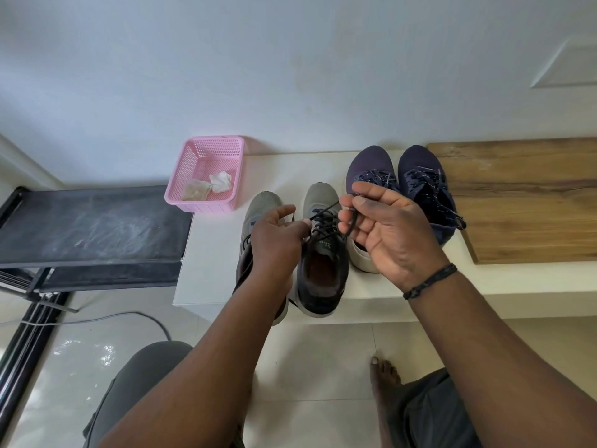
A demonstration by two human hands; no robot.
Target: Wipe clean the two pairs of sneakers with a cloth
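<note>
Pinching black laces (326, 218) of grey sneaker (323, 253) at ledge (206, 253) edge, both hands' fingers (347, 218), left hand (277, 240), right hand (391, 234)

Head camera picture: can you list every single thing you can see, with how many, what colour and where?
Grey sneakers: two, grey and black, front of white ledge.
Navy sneakers: two, dark blue, behind, beside board.
Black lace: one, on a grey sneaker, pinched.
Basket: one, pink, ledge's left end.
Cloths: two, whitish, inside basket.
Wooden board: one, brown, right.
Rack: one, black, left.
Cable: one, grey, floor.
Left hand: holds lace.
Right hand: holds lace.
Foot: bare, floor.
</note>
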